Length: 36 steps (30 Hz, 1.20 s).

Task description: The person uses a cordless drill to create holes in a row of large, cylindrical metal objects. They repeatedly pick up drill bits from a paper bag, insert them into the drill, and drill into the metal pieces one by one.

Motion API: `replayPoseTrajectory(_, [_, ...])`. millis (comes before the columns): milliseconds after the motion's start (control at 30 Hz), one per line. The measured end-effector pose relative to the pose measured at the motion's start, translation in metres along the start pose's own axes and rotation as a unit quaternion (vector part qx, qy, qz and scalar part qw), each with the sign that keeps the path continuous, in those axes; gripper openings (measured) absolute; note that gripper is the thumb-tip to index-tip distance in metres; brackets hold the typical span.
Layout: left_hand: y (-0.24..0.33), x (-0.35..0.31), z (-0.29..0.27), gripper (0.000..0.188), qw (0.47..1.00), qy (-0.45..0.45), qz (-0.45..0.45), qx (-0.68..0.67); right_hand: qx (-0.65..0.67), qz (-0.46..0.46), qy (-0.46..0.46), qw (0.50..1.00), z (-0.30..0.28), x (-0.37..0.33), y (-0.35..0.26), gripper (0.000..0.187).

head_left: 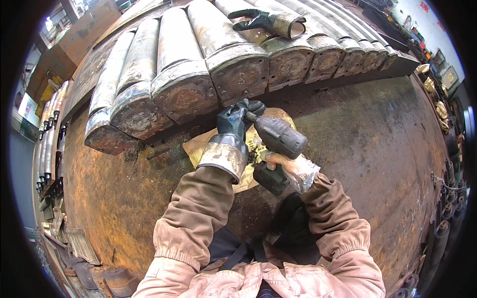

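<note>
My right hand (pixel 298 171), in a thin clear plastic glove, is wrapped round the grip of a dark, grimy cordless impact wrench (pixel 279 136). The tool's block-shaped battery (pixel 271 179) hangs below that hand, and its nose points up and left. My left hand (pixel 231 124) wears a dark green rubber glove with a dirty pale cuff. Its fingers are curled together right at the nose of the wrench; what they pinch there is hidden. Under both hands lies a yellow paper sheet (pixel 198 144) with small dark bits (pixel 254 153) on it.
A row of heavy metal cylinders (pixel 180 39) with rusty flanged ends lies just beyond my hands. On top of them rests another green glove (pixel 271 22). A short rod (pixel 158 154) sits on the rusty steel tabletop (pixel 114 198). Slim cylinders (pixel 49 134) are stacked at the left.
</note>
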<state>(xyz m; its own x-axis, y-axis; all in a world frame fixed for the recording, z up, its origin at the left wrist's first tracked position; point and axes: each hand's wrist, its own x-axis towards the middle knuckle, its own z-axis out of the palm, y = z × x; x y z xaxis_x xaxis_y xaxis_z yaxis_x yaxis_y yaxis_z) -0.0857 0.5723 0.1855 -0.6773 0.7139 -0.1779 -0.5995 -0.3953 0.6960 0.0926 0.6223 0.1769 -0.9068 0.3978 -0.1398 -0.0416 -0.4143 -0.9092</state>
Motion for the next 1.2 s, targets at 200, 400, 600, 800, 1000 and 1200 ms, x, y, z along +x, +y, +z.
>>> replayPoseTrajectory(200, [-0.002,0.005,-0.011,0.02,0.974,0.002,-0.138,-0.18,0.019,0.029,-0.017,0.999,0.013,-0.007,-0.012,0.04])
replayPoseTrajectory(400, [0.005,0.005,-0.005,0.03,0.988,-0.036,-0.032,-0.146,0.003,0.011,-0.023,1.0,0.005,-0.005,0.0,0.034])
replayPoseTrajectory(600, [-0.003,0.013,-0.018,0.022,0.983,-0.039,-0.057,-0.169,0.068,0.037,-0.055,0.996,0.003,-0.004,0.002,0.039])
replayPoseTrajectory(800, [0.007,0.003,-0.009,0.036,0.952,-0.093,-0.174,-0.235,0.029,-0.001,-0.018,0.999,0.013,-0.008,-0.009,0.04])
replayPoseTrajectory(1000, [0.001,-0.001,0.005,0.02,0.991,0.036,-0.079,-0.104,-0.222,-0.041,0.009,0.974,0.014,0.001,-0.021,0.067])
replayPoseTrajectory(1200, [-0.003,0.003,-0.009,0.05,0.948,-0.033,-0.226,-0.223,-0.076,-0.008,0.006,0.997,0.007,0.004,-0.006,0.06])
